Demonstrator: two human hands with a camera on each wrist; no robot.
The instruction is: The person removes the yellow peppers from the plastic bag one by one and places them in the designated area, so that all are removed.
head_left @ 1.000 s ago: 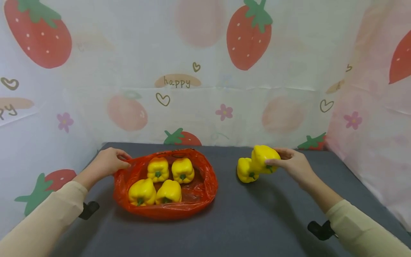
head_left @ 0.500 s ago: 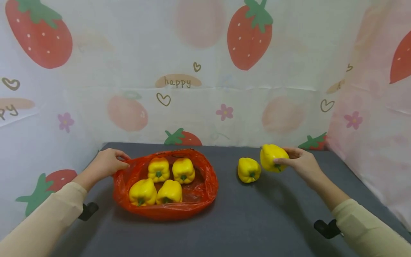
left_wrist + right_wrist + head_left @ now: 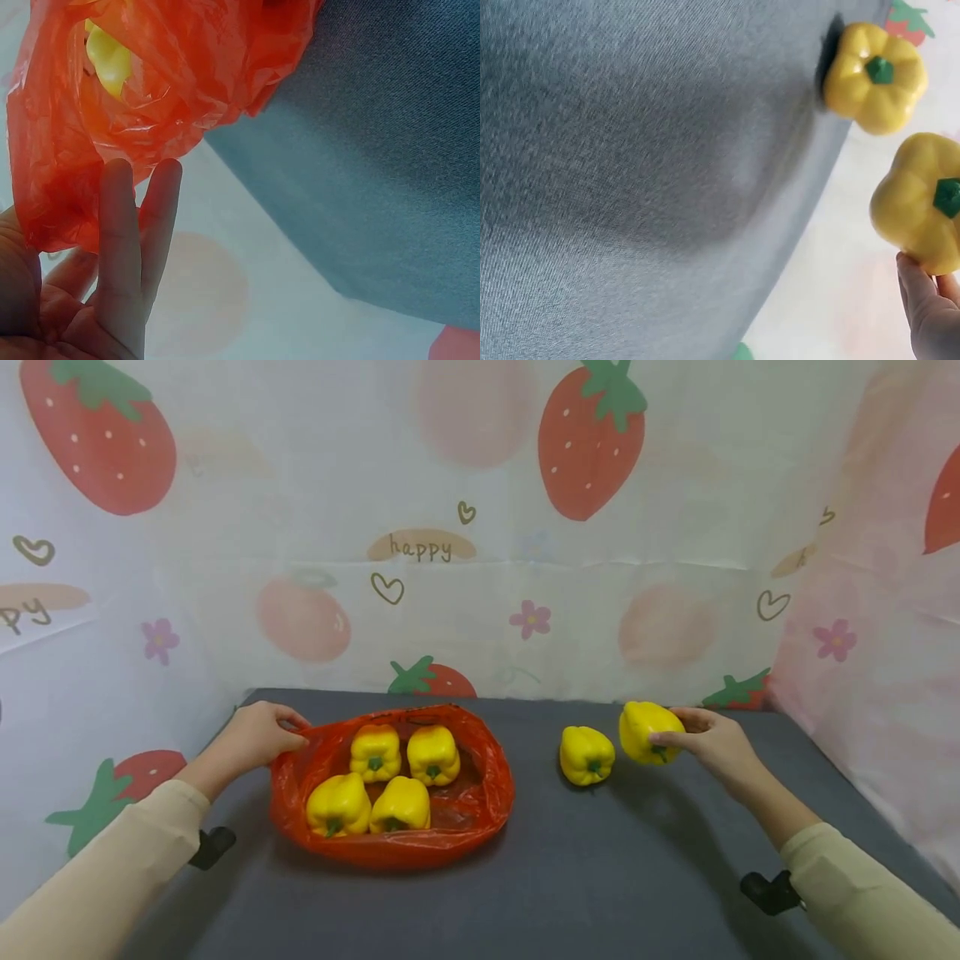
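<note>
An opened red plastic bag (image 3: 450, 839) sits left of the middle, with several yellow bell peppers (image 3: 339, 806) inside. At its left rim my left hand (image 3: 258, 735) pinches the plastic; in the left wrist view two fingers (image 3: 120, 240) of that hand extend beside the bag (image 3: 202, 67). On the right, my right hand (image 3: 722, 750) holds a yellow bell pepper (image 3: 643, 731) above the table, thumb near its green stem. Another yellow bell pepper (image 3: 587, 757) lies on the table just left of the held one. Part of the right hand (image 3: 934, 319) is cut off in the right wrist view.
The dark grey table (image 3: 525, 893) carries the bag and the loose pepper. Behind it and along both sides hangs a pale cloth (image 3: 570, 610) printed with strawberries, flowers and hearts. A black wrist mount (image 3: 771, 893) juts from the right sleeve.
My right hand has moved right with its bell pepper, opening a gap from the pepper on the table, then nearly stopped. The left hand keeps its grip on the bag.
</note>
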